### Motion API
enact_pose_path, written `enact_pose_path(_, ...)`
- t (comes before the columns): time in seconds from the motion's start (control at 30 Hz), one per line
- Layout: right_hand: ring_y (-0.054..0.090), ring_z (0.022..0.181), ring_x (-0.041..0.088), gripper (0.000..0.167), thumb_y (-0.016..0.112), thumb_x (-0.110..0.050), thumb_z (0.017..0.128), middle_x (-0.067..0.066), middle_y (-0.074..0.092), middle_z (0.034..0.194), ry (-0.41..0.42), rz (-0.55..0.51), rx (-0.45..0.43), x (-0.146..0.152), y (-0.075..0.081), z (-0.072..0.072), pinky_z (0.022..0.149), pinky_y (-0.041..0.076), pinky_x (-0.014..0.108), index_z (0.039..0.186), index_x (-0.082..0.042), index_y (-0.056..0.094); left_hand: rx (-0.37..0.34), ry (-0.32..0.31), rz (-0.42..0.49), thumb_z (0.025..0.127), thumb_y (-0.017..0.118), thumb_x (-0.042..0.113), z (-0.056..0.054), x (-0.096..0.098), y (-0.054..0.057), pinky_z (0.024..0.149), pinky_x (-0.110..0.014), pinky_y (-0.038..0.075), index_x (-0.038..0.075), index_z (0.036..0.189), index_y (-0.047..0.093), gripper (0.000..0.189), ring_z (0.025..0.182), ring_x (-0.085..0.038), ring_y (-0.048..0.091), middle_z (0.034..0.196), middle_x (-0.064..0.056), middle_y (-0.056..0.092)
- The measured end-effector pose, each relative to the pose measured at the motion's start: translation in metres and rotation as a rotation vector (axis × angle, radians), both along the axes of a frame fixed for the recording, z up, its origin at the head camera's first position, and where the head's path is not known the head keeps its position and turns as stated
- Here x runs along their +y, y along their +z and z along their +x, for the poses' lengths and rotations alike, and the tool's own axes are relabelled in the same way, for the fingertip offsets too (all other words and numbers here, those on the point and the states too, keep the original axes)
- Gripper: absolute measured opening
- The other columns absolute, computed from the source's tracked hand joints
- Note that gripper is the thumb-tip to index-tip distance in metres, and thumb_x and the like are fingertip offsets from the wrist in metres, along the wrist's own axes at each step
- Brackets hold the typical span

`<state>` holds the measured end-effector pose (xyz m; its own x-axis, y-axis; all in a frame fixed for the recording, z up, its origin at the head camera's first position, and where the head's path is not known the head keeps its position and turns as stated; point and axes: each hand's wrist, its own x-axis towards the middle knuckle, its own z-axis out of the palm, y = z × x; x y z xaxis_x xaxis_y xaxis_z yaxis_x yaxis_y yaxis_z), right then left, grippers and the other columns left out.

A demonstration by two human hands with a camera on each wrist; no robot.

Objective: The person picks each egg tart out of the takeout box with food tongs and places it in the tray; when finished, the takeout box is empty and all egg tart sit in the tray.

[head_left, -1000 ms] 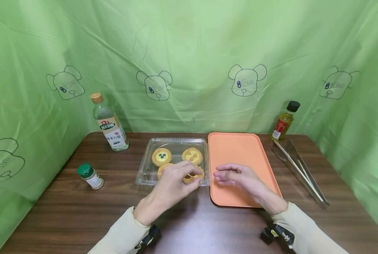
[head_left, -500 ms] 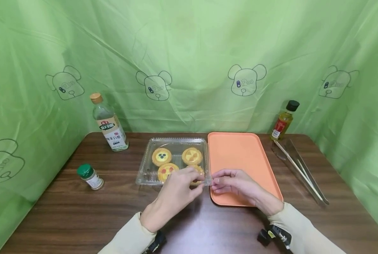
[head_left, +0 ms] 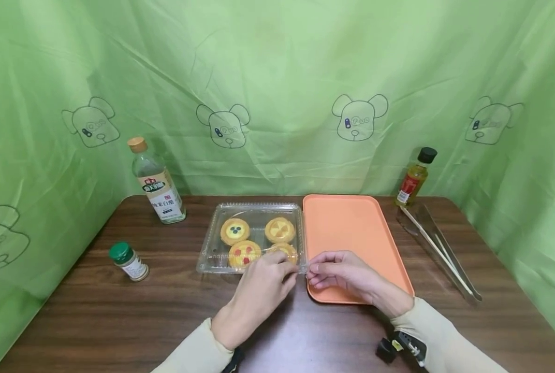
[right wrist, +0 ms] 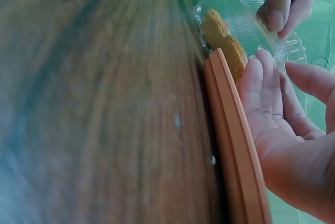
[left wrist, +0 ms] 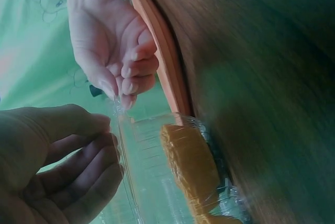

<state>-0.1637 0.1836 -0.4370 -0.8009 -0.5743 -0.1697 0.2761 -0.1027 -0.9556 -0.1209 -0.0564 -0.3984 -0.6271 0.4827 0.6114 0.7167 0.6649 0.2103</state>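
A clear plastic clamshell box (head_left: pixel 214 235) holds several round egg tarts with decorated tops, such as the one with red pieces (head_left: pixel 244 255). My left hand (head_left: pixel 264 285) pinches the lid's front rim near its right corner between thumb and fingers. It covers part of the front right tart (head_left: pixel 284 251). At that corner, my right hand (head_left: pixel 345 274) holds the rim by its thumb and fingertips, over the left edge of the orange tray (head_left: pixel 352 223). In the left wrist view the tarts (left wrist: pixel 191 166) show beneath the lid's rim (left wrist: pixel 124 156), and both hands' fingertips are close together.
A vinegar bottle (head_left: pixel 158 189) and a green-capped seasoning jar (head_left: pixel 130 262) stand on the left of the wooden table (head_left: pixel 96 321). A black-capped oil bottle (head_left: pixel 414 178) and metal tongs (head_left: pixel 445 254) are at the right. Green cloth (head_left: pixel 287 77) encloses the back and sides.
My left hand has come down and right to the box's front right corner. My right hand has moved left and slightly down to the same corner, its fingers curling in.
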Motion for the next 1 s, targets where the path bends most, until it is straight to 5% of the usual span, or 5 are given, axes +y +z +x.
enact_pose_path(0.43,0.072,0.084,0.021,0.017,0.067,-0.004,0.101,0.016,0.074,0.096,-0.024,0.080,0.078,-0.008,0.005,0.006,0.081,0.063,0.035,0.110,0.011,0.067,0.137,0.044,-0.111,0.081,0.089,0.009,0.002,0.005,-0.005,0.055,-0.031,0.055,0.007,0.081,0.078,0.011,0.072,-0.018,0.060,0.078,0.000,0.055)
enact_pose_path(1.0,0.067,0.080,0.020,0.007,0.057,0.001,0.096,0.013,0.069,0.089,-0.035,0.151,0.117,-0.015,0.005,0.007,0.074,0.060,0.031,0.099,0.006,0.062,0.267,0.052,-0.092,0.078,0.084,0.007,-0.001,0.008,-0.014,0.050,-0.030,0.052,0.004,0.079,0.068,0.016,0.067,-0.019,0.056,0.078,-0.004,0.055)
